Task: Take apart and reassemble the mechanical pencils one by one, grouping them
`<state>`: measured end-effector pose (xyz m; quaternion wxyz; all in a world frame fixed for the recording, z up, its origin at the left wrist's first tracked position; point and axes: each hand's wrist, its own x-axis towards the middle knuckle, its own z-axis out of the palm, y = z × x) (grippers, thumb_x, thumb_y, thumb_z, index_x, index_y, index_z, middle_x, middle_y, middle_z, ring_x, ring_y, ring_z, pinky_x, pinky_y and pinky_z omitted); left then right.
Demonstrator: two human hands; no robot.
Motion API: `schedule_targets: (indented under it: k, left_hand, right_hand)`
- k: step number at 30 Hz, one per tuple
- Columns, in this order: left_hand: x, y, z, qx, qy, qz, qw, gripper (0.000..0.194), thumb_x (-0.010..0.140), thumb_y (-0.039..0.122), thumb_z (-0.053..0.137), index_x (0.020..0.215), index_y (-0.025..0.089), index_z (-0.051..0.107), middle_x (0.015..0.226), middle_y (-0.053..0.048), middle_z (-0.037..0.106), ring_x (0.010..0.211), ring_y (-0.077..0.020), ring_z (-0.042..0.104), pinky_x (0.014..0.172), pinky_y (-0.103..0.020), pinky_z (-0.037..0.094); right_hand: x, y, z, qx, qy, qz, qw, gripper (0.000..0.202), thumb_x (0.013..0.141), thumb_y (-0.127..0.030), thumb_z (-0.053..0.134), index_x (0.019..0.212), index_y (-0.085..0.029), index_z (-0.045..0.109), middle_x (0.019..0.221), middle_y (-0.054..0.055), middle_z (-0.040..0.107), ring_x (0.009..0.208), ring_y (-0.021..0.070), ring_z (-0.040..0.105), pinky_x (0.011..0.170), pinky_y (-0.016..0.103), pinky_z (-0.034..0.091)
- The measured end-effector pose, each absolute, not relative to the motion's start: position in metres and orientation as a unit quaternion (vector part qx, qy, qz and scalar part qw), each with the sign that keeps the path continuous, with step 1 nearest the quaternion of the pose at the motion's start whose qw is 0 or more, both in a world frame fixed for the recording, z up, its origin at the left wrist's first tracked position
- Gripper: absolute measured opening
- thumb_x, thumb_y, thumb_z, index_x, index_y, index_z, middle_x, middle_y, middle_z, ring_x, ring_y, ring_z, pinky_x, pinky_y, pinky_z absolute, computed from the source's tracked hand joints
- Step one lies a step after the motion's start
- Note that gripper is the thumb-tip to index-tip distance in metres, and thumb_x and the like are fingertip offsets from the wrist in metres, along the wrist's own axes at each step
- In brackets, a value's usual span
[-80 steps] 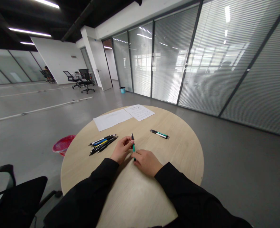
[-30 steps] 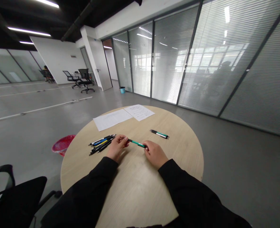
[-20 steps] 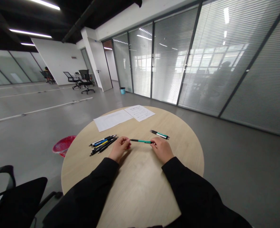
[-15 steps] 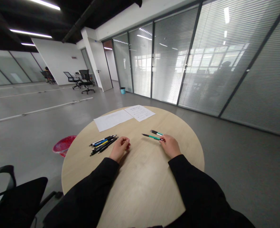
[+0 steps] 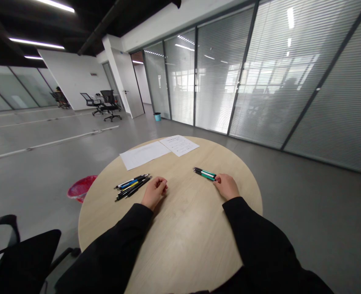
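Note:
On a round wooden table [image 5: 186, 228], my right hand [image 5: 227, 187] pinches the rear end of a green pen [image 5: 210, 177] with a dark tip. That pen lies close alongside another green pen [image 5: 210, 172], both pointing left; white shows between them, and I cannot tell exactly how many pens are there. My left hand [image 5: 155, 191] rests on the tabletop with its fingers curled in and nothing visible in them. Just left of it lies a loose bunch of several pens [image 5: 133, 185], mostly black, with blue, white and yellow parts among them.
Two sheets of paper, a blank-looking one [image 5: 145, 155] and a printed one [image 5: 179, 145], lie at the table's far side. On the floor at left stand a red bin [image 5: 80, 188] and a black chair [image 5: 24, 257]. Glass partitions with blinds [image 5: 220, 77] run behind.
My right hand has moved right with the green pen, bringing it beside the other green pen. My left hand stays in place. The view has shifted slightly.

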<state>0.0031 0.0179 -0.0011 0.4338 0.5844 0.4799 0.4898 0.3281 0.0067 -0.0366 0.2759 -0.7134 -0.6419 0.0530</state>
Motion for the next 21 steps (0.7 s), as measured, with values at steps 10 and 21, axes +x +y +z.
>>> schedule_targets:
  k: [10,21]
  left_hand:
    - [0.0035,0.0168,0.0001,0.591,0.479,0.476,0.44,0.03,0.075,0.046,0.069,0.076,0.018,0.058,0.06,0.002,0.059,0.05,-0.012,0.053,0.049,-0.023,0.039]
    - [0.004,0.0161,0.002,0.605,0.484,0.459,0.434,0.03,0.076,0.046,0.064,0.078,0.018,0.056,0.061,0.003,0.057,0.052,-0.0113,0.052,0.051,-0.023,0.039]
  right_hand:
    - [0.3263,0.0062,-0.0374,-0.736,-0.623,0.045,0.261,0.009,0.082,-0.021,0.063,0.081,-0.016,0.071,0.083,0.008,0.069,0.076,0.0177,0.059,0.066,0.026,0.034]
    - [0.3265,0.0085,-0.0389,-0.753,-0.616,0.02,0.231,0.014,0.086,-0.016,0.06,0.078,-0.017,0.071,0.084,0.008,0.071,0.078,0.0172,0.061,0.068,0.026,0.035]
